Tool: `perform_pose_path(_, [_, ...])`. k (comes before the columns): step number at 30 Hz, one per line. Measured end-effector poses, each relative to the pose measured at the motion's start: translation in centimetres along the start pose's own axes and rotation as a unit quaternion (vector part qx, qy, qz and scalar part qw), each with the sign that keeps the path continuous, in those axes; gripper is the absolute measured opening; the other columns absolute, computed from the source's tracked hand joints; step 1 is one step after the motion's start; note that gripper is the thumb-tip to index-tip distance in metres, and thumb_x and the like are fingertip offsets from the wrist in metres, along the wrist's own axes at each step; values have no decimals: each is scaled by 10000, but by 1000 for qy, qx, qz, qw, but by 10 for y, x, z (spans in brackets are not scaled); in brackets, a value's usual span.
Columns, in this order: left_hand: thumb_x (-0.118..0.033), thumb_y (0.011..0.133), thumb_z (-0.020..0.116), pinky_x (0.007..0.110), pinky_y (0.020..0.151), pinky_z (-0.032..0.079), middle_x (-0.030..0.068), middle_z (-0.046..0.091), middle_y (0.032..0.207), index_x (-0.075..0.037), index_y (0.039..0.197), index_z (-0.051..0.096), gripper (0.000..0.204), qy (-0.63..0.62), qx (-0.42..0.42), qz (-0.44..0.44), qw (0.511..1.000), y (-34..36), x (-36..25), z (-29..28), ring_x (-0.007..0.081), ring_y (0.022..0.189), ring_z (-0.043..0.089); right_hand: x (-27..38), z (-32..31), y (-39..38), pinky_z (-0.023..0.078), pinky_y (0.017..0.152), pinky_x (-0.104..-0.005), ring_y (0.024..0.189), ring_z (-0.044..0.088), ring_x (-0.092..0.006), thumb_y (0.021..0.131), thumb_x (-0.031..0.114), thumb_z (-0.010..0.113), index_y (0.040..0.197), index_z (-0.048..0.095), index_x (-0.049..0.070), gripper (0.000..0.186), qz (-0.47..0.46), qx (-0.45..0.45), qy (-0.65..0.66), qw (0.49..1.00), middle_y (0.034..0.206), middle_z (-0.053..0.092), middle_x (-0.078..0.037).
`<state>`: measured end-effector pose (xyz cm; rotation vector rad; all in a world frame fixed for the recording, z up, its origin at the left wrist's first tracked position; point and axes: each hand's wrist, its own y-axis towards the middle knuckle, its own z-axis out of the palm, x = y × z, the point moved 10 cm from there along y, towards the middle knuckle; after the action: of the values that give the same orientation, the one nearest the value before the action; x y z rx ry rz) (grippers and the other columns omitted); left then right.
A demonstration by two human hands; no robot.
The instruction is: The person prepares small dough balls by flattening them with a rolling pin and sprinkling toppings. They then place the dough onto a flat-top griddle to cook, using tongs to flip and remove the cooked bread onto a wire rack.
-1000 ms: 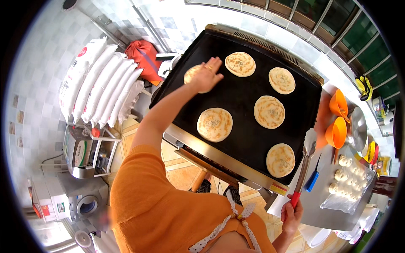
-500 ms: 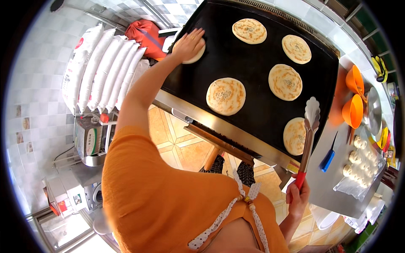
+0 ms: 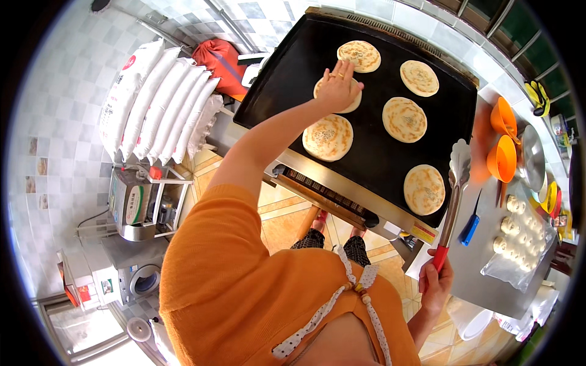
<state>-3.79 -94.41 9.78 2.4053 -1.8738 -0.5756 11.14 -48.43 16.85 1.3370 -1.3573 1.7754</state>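
The left hand's point(image 3: 339, 92) fingers lie flat, gripping nothing, on a flatbread point(image 3: 353, 106) that has shifted inward from the griddle's point(image 3: 366, 152) left edge, so it now sits close beside two others. The right hand point(image 3: 436, 282) grasps red-handled tongs point(image 3: 452, 210). The griddle's yellow label point(image 3: 423, 232) is too small to read.

Left hand point(image 3: 340, 91) spread over flatbread point(image 3: 353, 106) on black griddle point(image 3: 366, 163); right hand point(image 3: 436, 280) grips red-handled tongs point(image 3: 452, 210).
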Motion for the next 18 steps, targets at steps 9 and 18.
perform_pose_path(9, [-480,932,408,528,1104,193,139,196,1530,-9,1446,231,719,185,141,83,969,-89,21,-13,305,1424,158,0,-3,5,216,330,-171,363,299,-26,909,101,510,1147,515,-22,268,-8,-11,22,1000,617,489,-17])
perform_pose_path(18, [-407,956,377,470,1112,217,112,192,1536,-44,1454,223,634,120,84,119,982,-48,147,-30,269,1425,162,-12,17,9,248,350,-180,379,347,-29,898,71,534,1165,510,-38,290,32,-14,24,999,621,509,-19])
